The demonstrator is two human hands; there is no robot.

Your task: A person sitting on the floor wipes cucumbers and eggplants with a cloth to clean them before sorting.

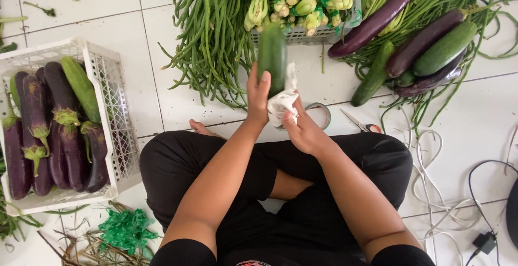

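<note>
I sit cross-legged on a white tiled floor. My left hand (258, 96) grips a dark green cucumber (272, 55) by its lower end and holds it upright in front of me. My right hand (303, 128) holds a crumpled white cloth (283, 103) pressed against the cucumber's lower right side. Both hands meet just above my knees.
A white crate (105, 82) at left holds purple eggplants (59, 136) and a cucumber. Ahead lie long beans (213, 34), a basket of bundled greens (302, 1), more eggplants (375, 20) and cucumbers (445, 47). A tape roll (322, 116), scissors (359, 124), white cords (431, 179) and a green net (127, 229) lie nearby.
</note>
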